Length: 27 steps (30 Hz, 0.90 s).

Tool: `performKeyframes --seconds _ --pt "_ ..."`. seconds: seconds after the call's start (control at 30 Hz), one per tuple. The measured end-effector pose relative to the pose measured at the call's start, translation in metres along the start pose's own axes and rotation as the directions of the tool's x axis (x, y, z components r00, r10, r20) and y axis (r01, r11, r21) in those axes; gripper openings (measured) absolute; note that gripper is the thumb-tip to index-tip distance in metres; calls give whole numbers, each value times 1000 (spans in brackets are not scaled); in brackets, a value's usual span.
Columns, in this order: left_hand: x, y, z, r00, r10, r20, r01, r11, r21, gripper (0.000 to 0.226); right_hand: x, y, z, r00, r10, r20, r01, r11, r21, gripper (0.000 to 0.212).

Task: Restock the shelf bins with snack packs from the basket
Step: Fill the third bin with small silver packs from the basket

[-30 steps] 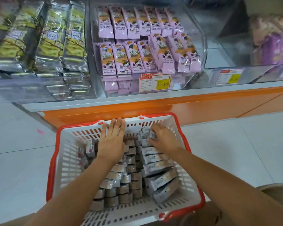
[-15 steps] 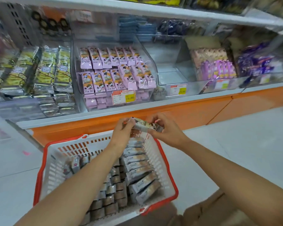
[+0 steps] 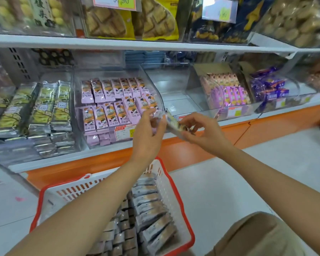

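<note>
A white basket with a red rim (image 3: pixel 174 191) stands on the floor below me, holding several grey-and-brown snack packs (image 3: pixel 150 209). My right hand (image 3: pixel 201 132) grips a small stack of those packs (image 3: pixel 174 124) in front of the shelf edge. My left hand (image 3: pixel 148 126) pinches the left end of the same stack. Both hands hover just before a clear bin (image 3: pixel 174 89) that looks bare inside. To its left a clear bin of pink snack packs (image 3: pixel 116 104) is nearly full.
Silver-and-yellow packs (image 3: pixel 42 109) fill the bin at far left. Purple and orange packs (image 3: pixel 227 89) and blue-purple packs (image 3: pixel 270 89) sit in bins to the right. An upper shelf (image 3: pixel 155 43) carries bagged biscuits. The orange shelf base (image 3: pixel 266 130) runs along the floor.
Both hands left the basket with a stack of packs and rose to the shelf bins. The view tilted upward, showing the upper shelf.
</note>
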<state>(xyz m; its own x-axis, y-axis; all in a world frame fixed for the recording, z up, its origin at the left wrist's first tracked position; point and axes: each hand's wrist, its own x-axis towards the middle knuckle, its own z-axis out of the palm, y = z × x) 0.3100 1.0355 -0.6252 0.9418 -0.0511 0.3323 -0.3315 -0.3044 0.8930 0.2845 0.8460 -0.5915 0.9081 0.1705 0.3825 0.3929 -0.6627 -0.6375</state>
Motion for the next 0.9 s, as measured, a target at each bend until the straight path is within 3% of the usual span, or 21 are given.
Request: performKeyframes --seconds 0.07,0.13,0.2,0.3,0.43,0.7,0.8,0.9 --pt "12 -6 -4 969 239 -62 -215 939 268 42 22 7 -11 995 27 -99 -25 1000 16 21" --pt "20 -24 -6 922 385 43 -342 757 557 52 46 20 -16 980 94 -175 -96 995 0 18" --pt "21 -42 -7 910 360 207 -389 565 727 65 72 39 -15 961 175 -214 -199 976 -93 15" --pt "21 -62 -2 904 312 294 -409 422 809 77 107 67 -6 941 293 -173 -329 910 -252 12" --pt "24 -69 3 896 365 254 -381 334 862 79 136 95 12 913 408 -14 -372 819 -437 11" --pt "29 -77 8 892 373 257 -360 239 902 77 155 112 26 824 507 252 -336 797 -502 15" --pt "28 -75 7 896 355 266 -364 243 899 77 154 111 26 814 516 266 -334 791 -513 12" --pt "26 -71 3 897 337 288 -377 239 895 77 150 103 21 857 478 193 -340 806 -485 7"
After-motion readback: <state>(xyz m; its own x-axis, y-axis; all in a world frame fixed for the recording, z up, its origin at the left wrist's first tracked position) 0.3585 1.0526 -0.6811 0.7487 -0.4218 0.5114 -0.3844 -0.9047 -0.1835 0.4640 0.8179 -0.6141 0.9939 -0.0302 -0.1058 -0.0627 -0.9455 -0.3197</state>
